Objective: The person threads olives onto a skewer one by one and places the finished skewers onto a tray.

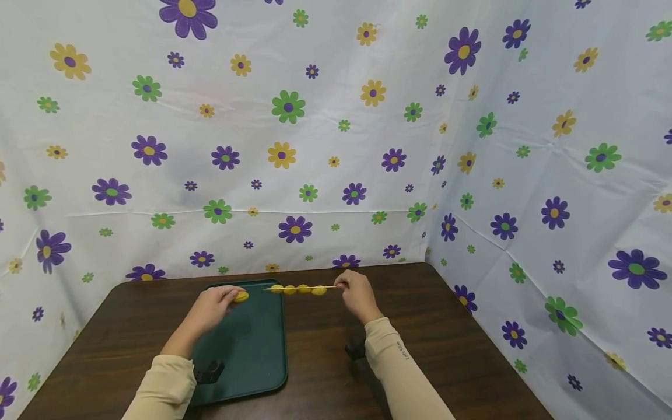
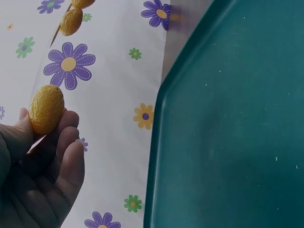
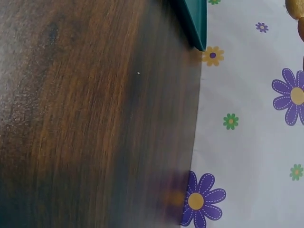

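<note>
My left hand (image 1: 210, 310) pinches a yellow, wrinkled oval fruit (image 2: 46, 109) between thumb and fingers above the tray; its exact kind is unclear. To the right, my right hand (image 1: 359, 294) pinches the right end of a thin wooden skewer (image 1: 331, 286), held about level. Several similar yellow fruits (image 1: 303, 289) are threaded along it. The skewer's bare pointed tip (image 2: 54, 38) faces the left hand, with a gap between it and the loose fruit. Only part of a yellow fruit (image 3: 294, 7) shows at the corner of the right wrist view.
A dark green tray (image 1: 247, 344) lies on the left part of the brown wooden table (image 1: 315, 361); small pale specks dot its surface. A white flower-patterned sheet (image 1: 252, 128) hangs behind the table and along its right side.
</note>
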### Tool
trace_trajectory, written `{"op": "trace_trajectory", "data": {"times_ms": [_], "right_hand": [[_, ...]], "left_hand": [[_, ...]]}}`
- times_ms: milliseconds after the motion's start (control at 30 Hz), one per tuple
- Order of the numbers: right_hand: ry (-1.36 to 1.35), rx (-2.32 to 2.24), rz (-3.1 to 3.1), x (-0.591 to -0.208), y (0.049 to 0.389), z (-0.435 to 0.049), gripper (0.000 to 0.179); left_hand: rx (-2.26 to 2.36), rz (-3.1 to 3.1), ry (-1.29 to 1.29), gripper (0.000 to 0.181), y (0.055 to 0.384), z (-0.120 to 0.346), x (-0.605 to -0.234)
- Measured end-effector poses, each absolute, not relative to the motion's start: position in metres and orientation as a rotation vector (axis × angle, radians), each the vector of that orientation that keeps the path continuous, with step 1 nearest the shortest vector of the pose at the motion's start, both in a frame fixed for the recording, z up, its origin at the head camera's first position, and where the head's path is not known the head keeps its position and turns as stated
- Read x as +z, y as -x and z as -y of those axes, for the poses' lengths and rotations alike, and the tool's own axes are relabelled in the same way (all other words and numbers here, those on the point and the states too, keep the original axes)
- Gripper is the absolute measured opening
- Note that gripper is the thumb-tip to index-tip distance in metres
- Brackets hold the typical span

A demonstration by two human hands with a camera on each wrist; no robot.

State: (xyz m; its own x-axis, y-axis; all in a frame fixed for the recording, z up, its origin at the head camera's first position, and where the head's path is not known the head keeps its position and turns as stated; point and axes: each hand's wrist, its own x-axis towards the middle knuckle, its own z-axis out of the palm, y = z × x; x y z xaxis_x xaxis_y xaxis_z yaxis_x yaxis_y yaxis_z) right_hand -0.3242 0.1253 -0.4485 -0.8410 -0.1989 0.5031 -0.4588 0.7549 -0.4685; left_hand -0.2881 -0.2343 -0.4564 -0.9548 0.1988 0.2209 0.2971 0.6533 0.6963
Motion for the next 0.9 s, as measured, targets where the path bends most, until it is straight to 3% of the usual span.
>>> {"op": "trace_trajectory", "data": {"times_ms": [900], "right_hand": [[-0.541, 0.803, 2.543, -0.452, 0.321, -0.111, 0.018]], "left_hand": [[-1.169, 2.741, 0.441, 0.023, 0.289, 0.220, -0.460]]}}
